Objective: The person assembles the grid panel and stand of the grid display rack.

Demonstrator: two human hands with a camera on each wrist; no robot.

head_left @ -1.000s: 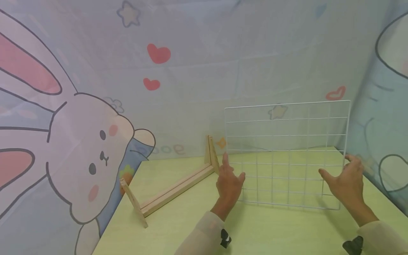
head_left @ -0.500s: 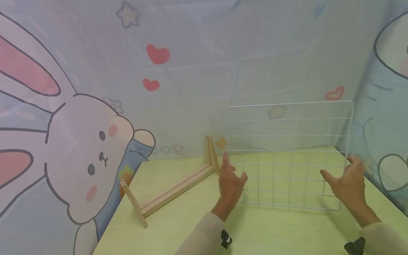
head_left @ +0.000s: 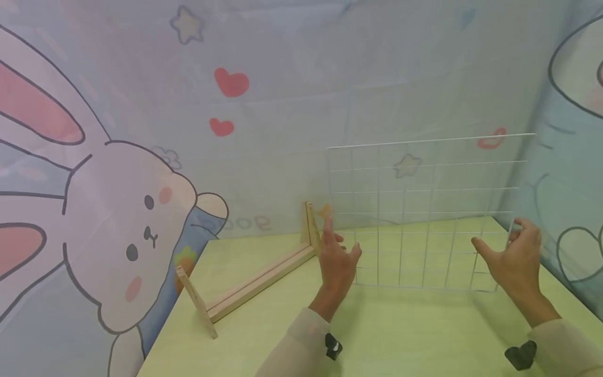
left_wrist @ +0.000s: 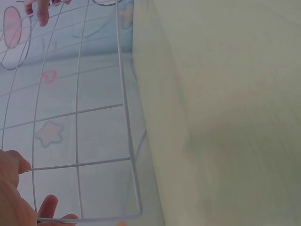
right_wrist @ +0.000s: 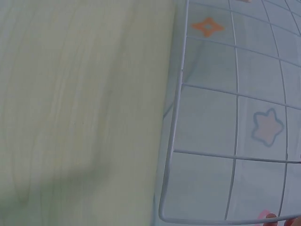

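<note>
A white wire grid panel (head_left: 428, 212) stands upright between both hands, its lower edge raised over the tabletop. My left hand (head_left: 336, 262) grips the left side, thumb in front and fingers round the outer wire. On the opposite side, my right hand (head_left: 513, 256) holds the edge the same way. The left wrist view shows the left thumb (left_wrist: 22, 165) against a wire, with fingertips curled behind the rim. Only fingertips (right_wrist: 271, 219) of the right hand show at the rim in the right wrist view. A wooden stand (head_left: 264, 283) with two upright ends lies left of the panel.
The pale yellow-green table (head_left: 400, 335) has its back edge close to a printed cloth backdrop (head_left: 292, 115) with a rabbit, hearts and stars. The stand's far upright end (head_left: 311, 225) is right beside the left hand.
The grid panel has risen, and its top edge now looks wider and higher, tipped toward me. Both hands keep their grip. The wooden stand has stayed put.
</note>
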